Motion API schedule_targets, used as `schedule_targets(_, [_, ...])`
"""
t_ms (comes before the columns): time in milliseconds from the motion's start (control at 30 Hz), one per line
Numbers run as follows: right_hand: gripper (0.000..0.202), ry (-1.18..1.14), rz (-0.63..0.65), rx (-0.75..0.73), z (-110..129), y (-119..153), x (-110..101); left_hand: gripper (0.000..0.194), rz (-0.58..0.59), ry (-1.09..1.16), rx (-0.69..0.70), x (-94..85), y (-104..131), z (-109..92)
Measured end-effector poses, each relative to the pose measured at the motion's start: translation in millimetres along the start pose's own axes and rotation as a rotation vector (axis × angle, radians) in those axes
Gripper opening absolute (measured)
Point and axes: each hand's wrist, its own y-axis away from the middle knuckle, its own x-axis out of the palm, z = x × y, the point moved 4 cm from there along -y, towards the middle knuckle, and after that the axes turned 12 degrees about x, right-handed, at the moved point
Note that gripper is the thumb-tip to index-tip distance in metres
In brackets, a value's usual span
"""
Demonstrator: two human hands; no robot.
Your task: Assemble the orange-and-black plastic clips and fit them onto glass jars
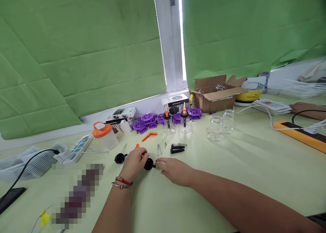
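My left hand (133,161) curls its fingers around the near side of a black round cap (148,164), with a bit of orange showing at the fingertips. A thin metal rod sticks out below that hand. Stretched toward the cap's small side tab is my right hand (175,171), its thumb apart from the fingers; whether the fingertips touch the tab is hard to see. A second black cap (119,158) with a rod lies to the left. Beyond the hands are an orange crank-shaped piece (149,136), metal pins (159,149), a spring (182,144) and black tapered parts (177,151).
Two glass jars with black-and-orange tops (185,124) stand at the back, near purple plastic parts (147,119). Clear jars (216,128) and an open cardboard box (219,97) are to the right. An orange-lidded cup (109,141) and power strip (80,146) sit left. Another person's hand (305,109) is far right.
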Motion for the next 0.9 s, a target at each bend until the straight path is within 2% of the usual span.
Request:
schedule_targets(100, [0.032,0.000,0.008,0.004,-0.6,-1.0,0.1,0.037,0.142,-0.074,0.083,-3.5,6.2,-16.3])
schedule_targets(200, [0.027,-0.018,-0.003,0.018,-4.0,-1.9,-0.5,0.054,0.343,-0.127,0.159,7.3,9.1,-33.0])
schedule_targets(267, [0.026,-0.024,-0.006,0.027,-6.7,-1.4,-1.2,0.037,0.397,-0.179,0.124,11.2,8.5,-37.4])
schedule_targets(300, [0.026,-0.027,-0.006,0.029,-7.6,-0.7,-1.9,0.027,0.385,-0.196,0.104,9.2,8.1,-38.0])
schedule_targets(367, [0.027,-0.043,-0.019,0.044,-8.5,0.9,-5.4,0.016,0.278,-0.186,0.078,-5.0,8.7,-35.2])
schedule_targets(400, [0.029,-0.056,-0.034,0.058,-8.6,1.3,-8.2,0.016,0.191,-0.149,0.084,-16.8,10.2,-31.6])
schedule_targets(467, [0.031,-0.082,-0.084,0.105,-8.1,-1.4,-15.4,0.018,-0.030,-0.062,0.002,-46.6,16.5,-13.1])
schedule_targets(567, [0.035,-0.067,-0.152,0.151,-5.5,-19.8,-24.5,0.027,-0.482,0.136,-0.227,-87.7,31.8,34.7])
schedule_targets(633, [0.039,0.002,-0.148,0.139,-3.4,-43.6,-25.5,0.032,-0.699,0.379,-0.438,-94.1,41.0,71.3])
schedule_targets(700, [0.044,0.074,-0.109,0.152,-4.3,-73.5,-22.2,0.033,-0.752,0.473,-0.607,-85.9,43.8,98.7])
schedule_targets(733, [0.045,0.098,-0.079,0.172,-6.1,-89.0,-19.5,0.034,-0.724,0.446,-0.654,-79.6,42.7,107.7])
schedule_targets(900, [0.054,0.214,-0.011,0.299,-19.3,-148.7,-6.4,0.031,-0.587,0.406,-0.677,-45.4,30.9,129.5])
